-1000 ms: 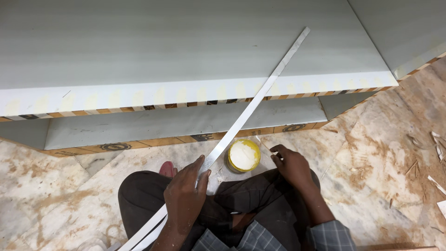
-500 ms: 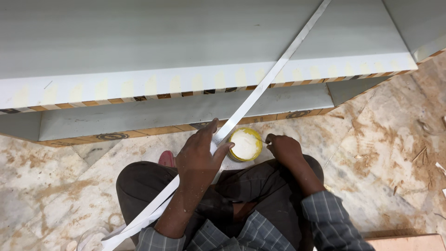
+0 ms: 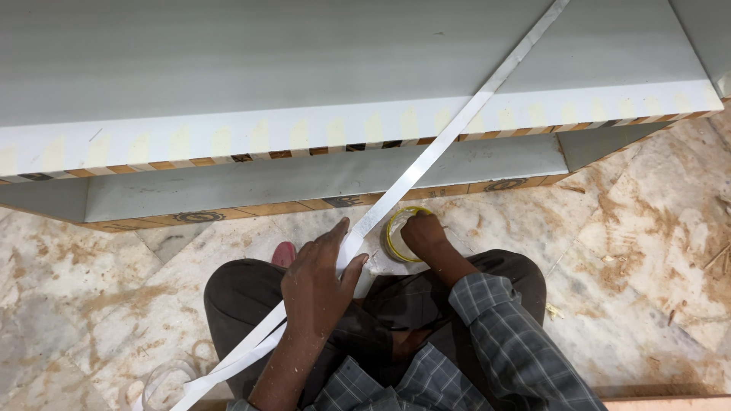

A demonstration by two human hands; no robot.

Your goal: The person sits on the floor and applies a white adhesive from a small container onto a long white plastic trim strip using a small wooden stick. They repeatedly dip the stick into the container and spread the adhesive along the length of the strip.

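A long white strip (image 3: 426, 160) runs from the lower left up across the pale grey board (image 3: 304, 68) to the top right. My left hand (image 3: 320, 285) grips this strip just above my lap. My right hand (image 3: 423, 234) reaches into a small round yellow-rimmed tin (image 3: 394, 237) on the floor in front of my knees; its fingertips are hidden inside the tin. I sit cross-legged in dark trousers and a checked shirt.
The grey board lies on a second grey panel (image 3: 304, 179), both with layered plywood edges. The marble floor (image 3: 647, 228) carries sawdust and wood slivers at the right. A pinkish object (image 3: 283, 253) shows by my left knee.
My right hand has moved from beside the tin into it. My left hand has slid a little along the strip, and the view has shifted slightly.
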